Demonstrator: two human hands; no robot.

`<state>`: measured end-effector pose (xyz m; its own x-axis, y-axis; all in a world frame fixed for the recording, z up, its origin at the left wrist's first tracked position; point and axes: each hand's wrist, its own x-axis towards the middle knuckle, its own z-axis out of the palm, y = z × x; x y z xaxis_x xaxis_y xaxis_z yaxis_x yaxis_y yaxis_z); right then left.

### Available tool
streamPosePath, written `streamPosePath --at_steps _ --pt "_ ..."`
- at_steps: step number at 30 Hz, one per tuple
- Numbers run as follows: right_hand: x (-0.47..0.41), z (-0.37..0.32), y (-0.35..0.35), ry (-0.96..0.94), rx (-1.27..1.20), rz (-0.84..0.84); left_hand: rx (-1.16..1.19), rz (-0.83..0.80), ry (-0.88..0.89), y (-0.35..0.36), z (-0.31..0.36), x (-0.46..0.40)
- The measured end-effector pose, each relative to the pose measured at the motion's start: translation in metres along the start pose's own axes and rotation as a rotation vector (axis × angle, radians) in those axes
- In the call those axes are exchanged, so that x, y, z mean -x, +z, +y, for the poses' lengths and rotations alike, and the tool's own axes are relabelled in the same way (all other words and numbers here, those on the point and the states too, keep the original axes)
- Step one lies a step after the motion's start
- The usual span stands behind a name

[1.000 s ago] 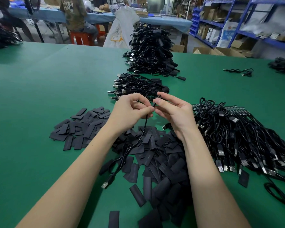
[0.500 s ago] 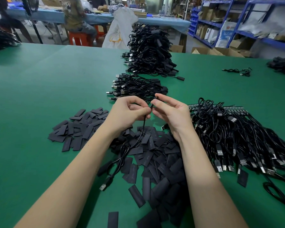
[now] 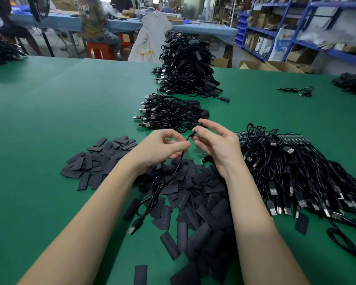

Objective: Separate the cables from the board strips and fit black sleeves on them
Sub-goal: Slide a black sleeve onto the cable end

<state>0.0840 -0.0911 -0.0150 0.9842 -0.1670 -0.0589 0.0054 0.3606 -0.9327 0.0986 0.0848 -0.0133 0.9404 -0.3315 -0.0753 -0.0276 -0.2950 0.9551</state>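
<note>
Both hands are up at the centre of the frame, working one cable (image 3: 174, 171). The left hand (image 3: 160, 148) pinches the cord between thumb and forefinger just below its top end. The right hand (image 3: 216, 144) pinches that top end at its fingertips, other fingers loosely fanned. Whether a sleeve is on that end I cannot tell; it is too small and dark. The rest of the cord hangs down across the lower centre, its USB plug (image 3: 134, 227) lying on the green counter (image 3: 49, 124).

Now the scoreboard, as a judgement. Done work looks to be stacked up the middle: a low bundle of cables (image 3: 171, 114) just above the hands, and a tall heap (image 3: 185, 66) behind it in the upper centre. That is a good share finished.

Plenty remains, though. On the right of the frame a big spread of cables (image 3: 296, 171) lies fanned out, with what appear to be board strips (image 3: 290, 136) along its upper edge, so those probably still need separating. And the loose black sleeves (image 3: 193, 198) sprawl across the lower centre and out to the left, hundreds by the look of it.

So: mid-run, one cable in hand, a long way to go.
</note>
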Motion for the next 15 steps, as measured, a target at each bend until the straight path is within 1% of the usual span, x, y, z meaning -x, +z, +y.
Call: streamPosePath --at_steps 2,5,10,13,15 --pt "0.0 -0.001 -0.002 -0.003 -0.021 0.014 -0.028 -0.045 -0.014 -0.001 0.0 0.002" --pt "0.001 -0.004 -0.004 0.012 -0.031 -0.011 0.009 -0.046 -0.005 -0.002 0.002 0.002" --pt "0.001 -0.009 -0.008 0.025 -0.066 -0.027 0.087 0.051 -0.046 -0.005 0.011 0.001" --pt "-0.001 -0.009 -0.011 0.034 -0.053 0.012 0.003 0.098 -0.068 -0.004 0.025 -0.009" --pt "-0.001 -0.008 -0.013 0.05 -0.062 0.021 -0.133 0.11 -0.052 -0.003 0.038 -0.021"
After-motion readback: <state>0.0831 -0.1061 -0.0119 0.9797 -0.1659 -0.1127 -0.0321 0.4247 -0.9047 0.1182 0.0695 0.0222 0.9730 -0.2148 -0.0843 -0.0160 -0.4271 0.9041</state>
